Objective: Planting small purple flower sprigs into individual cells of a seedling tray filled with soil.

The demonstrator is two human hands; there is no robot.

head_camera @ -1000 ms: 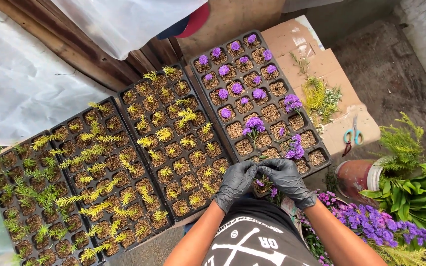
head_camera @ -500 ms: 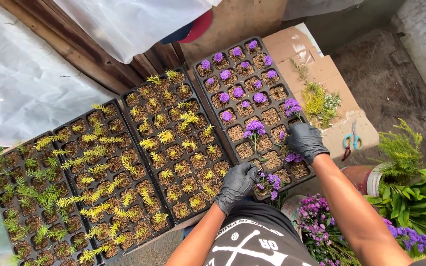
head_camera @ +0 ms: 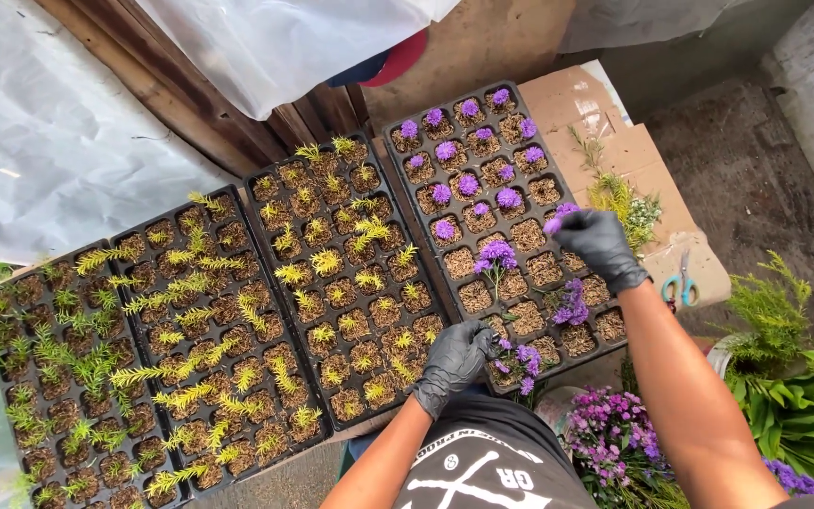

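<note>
My right hand [head_camera: 597, 245], in a black glove, pinches a small purple flower cutting [head_camera: 558, 219] over the right side of a black seedling tray [head_camera: 423, 254] that holds purple flower cuttings in soil cells. My left hand [head_camera: 456, 361], also gloved, rests at the tray's near edge, its fingers closed around the stems of several purple cuttings [head_camera: 520, 358]. Taller purple cuttings [head_camera: 497, 254] stand in the tray's middle cells.
Three more black trays of yellow-green cuttings [head_camera: 332, 273] lie to the left. Blue-handled scissors [head_camera: 678, 285] lie on brown cardboard [head_camera: 633, 151] at right. A pot of purple flowers [head_camera: 614, 438] and green foliage [head_camera: 803, 396] sit near right. White plastic sheet at back left.
My right hand has left my left hand at the tray's near edge and moved up and right across the tray, now holding one purple cutting. My left hand stayed at the near edge.
</note>
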